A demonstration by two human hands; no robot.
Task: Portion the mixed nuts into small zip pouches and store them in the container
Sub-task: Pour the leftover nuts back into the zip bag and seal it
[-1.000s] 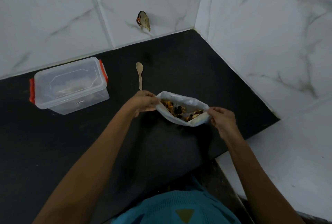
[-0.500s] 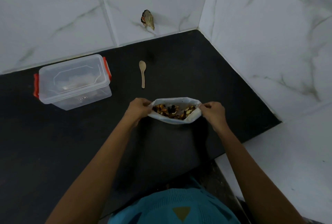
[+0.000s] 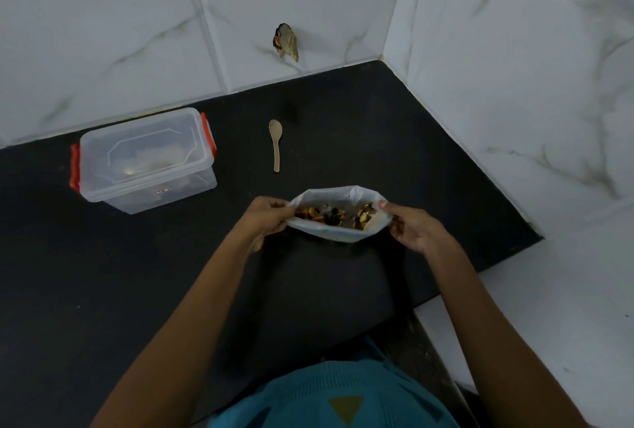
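Observation:
A white plastic bag [image 3: 338, 233] of mixed nuts [image 3: 334, 216] is held open over the black counter [image 3: 103, 273]. My left hand [image 3: 266, 218] pinches the bag's left rim and my right hand [image 3: 410, 225] pinches its right rim. The mouth of the bag faces up, so the brown, orange and dark nuts show inside. A clear lidded container [image 3: 144, 160] with red clips stands at the back left, with pale contents dimly visible through the lid. A small wooden spoon [image 3: 275, 142] lies on the counter beyond the bag.
White marble-patterned tiled walls [image 3: 514, 67] meet in a corner at the back right. A small brownish object [image 3: 287, 41] sticks on the back wall. The counter ends at a white ledge [image 3: 566, 307] on the right.
The bag has been drawn nearer to me and squared up, and my hands have come closer together on its rims. The container and spoon stay put.

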